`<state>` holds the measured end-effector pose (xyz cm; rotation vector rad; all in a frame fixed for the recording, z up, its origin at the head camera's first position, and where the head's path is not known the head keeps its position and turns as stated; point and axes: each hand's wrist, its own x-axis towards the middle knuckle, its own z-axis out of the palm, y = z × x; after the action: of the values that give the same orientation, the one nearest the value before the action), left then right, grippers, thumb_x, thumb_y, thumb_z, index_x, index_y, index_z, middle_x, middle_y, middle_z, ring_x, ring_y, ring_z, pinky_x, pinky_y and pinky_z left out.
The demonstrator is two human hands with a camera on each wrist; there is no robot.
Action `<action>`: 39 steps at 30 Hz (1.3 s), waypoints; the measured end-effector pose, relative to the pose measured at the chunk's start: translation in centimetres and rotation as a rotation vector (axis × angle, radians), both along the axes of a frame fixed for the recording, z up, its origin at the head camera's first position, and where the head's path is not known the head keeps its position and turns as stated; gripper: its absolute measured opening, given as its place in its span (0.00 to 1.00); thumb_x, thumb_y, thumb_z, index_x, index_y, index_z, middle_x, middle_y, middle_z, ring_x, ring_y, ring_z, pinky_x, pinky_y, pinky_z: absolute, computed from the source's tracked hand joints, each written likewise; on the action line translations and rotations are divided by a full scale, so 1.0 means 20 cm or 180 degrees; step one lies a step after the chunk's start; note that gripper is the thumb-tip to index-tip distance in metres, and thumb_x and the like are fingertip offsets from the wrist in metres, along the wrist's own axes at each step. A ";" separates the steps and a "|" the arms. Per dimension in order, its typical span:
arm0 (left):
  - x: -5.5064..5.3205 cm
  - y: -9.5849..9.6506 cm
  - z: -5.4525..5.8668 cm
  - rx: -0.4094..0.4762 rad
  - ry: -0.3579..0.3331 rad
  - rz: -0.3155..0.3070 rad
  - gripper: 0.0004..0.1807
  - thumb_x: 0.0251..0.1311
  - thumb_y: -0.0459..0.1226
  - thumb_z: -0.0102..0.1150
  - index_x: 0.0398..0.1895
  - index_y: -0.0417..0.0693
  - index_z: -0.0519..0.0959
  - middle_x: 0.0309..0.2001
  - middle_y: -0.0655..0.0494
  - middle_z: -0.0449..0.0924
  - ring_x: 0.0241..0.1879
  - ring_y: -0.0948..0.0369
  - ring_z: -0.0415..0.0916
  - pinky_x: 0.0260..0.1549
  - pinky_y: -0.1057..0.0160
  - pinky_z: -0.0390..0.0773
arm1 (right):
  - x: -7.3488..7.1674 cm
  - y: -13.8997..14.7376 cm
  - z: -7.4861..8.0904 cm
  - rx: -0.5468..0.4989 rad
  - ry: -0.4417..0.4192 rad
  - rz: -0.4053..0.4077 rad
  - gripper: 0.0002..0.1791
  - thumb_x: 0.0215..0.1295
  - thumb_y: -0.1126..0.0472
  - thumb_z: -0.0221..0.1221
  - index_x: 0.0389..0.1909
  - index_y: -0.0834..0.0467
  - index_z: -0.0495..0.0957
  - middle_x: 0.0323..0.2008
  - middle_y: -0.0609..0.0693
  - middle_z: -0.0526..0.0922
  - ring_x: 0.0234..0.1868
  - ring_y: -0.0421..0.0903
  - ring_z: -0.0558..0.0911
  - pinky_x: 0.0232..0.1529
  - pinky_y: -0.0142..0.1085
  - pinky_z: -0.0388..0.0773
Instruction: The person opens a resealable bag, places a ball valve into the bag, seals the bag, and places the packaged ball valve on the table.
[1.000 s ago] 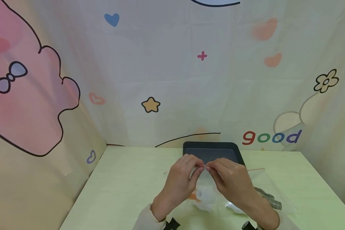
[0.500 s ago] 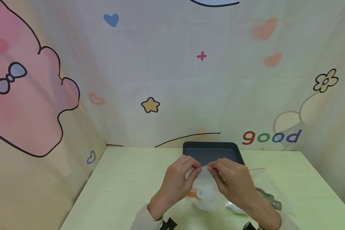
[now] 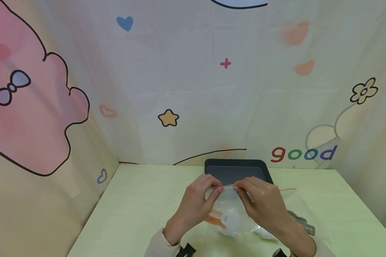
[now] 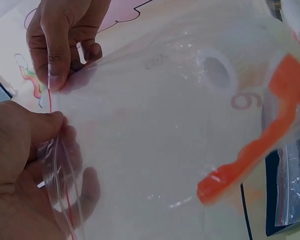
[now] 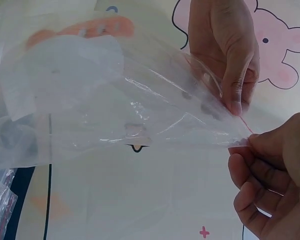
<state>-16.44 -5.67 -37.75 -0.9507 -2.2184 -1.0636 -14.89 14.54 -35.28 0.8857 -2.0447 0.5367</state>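
Note:
A clear zip-lock bag with a red line along its seal hangs between my two hands. My left hand pinches the bag's top edge between thumb and fingers. A short way along the same edge, the thumb and forefinger of my right hand pinch it too. Inside the bag are a long orange piece and a white piece with a round opening. The wrist views show the seal strip running from one hand to the other, with the left hand's fingers visible through the plastic.
A dark rectangular tray stands at the back of the pale table, behind my hands. Right of my right forearm lie grey-green cylindrical pieces by another clear bag with a red line. A white packet lies below the right hand.
My left hand has slid left along the bag's edge, so the gap between the hands is wider and more of the seal shows. The right hand has barely moved.

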 end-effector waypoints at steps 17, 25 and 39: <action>0.00 -0.05 0.00 -0.0169 -0.0167 0.0046 0.05 0.68 0.42 0.58 0.37 0.52 0.80 0.37 0.62 0.80 0.40 0.66 0.76 0.42 0.69 0.78 | 0.00 0.03 0.00 0.0012 -0.0005 -0.0064 0.12 0.45 0.71 0.72 0.30 0.55 0.84 0.26 0.42 0.84 0.25 0.36 0.79 0.26 0.25 0.74; 0.00 -0.05 -0.01 -0.0098 0.0066 0.0007 0.04 0.65 0.40 0.60 0.35 0.51 0.80 0.34 0.60 0.80 0.38 0.65 0.77 0.38 0.71 0.78 | 0.00 0.02 0.00 -0.0008 -0.0023 -0.0017 0.12 0.45 0.71 0.72 0.30 0.56 0.84 0.26 0.42 0.84 0.26 0.36 0.80 0.27 0.25 0.75; -0.01 -0.02 -0.01 -0.0032 0.0058 -0.0123 0.04 0.66 0.40 0.59 0.36 0.51 0.81 0.35 0.62 0.80 0.37 0.66 0.77 0.38 0.73 0.77 | 0.00 0.01 0.00 -0.0011 0.0005 0.0006 0.12 0.44 0.71 0.72 0.30 0.56 0.84 0.27 0.42 0.84 0.27 0.37 0.82 0.28 0.26 0.77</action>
<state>-16.64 -6.08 -37.99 -1.0074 -2.2008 -1.0578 -14.92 14.73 -35.37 0.8857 -2.0412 0.5403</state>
